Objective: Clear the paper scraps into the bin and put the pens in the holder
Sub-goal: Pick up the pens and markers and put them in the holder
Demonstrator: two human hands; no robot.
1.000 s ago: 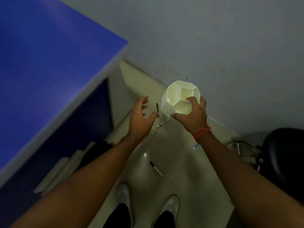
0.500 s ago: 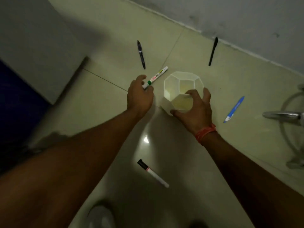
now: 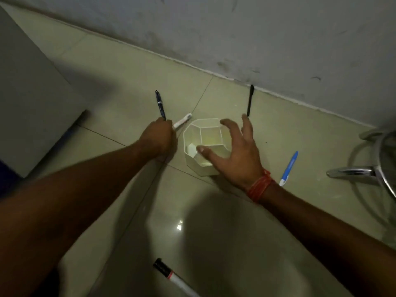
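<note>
Now, left hand: closed on white marker.
Right hand: spread wide above holder.
Floor: pens scattered.

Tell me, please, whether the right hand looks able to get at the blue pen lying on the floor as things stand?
Probably yes. The right hand is open above the holder, gripping nothing, and the blue pen lies just beside its wrist on bare floor, with nothing between them.

white marker partly behind left hand
</note>
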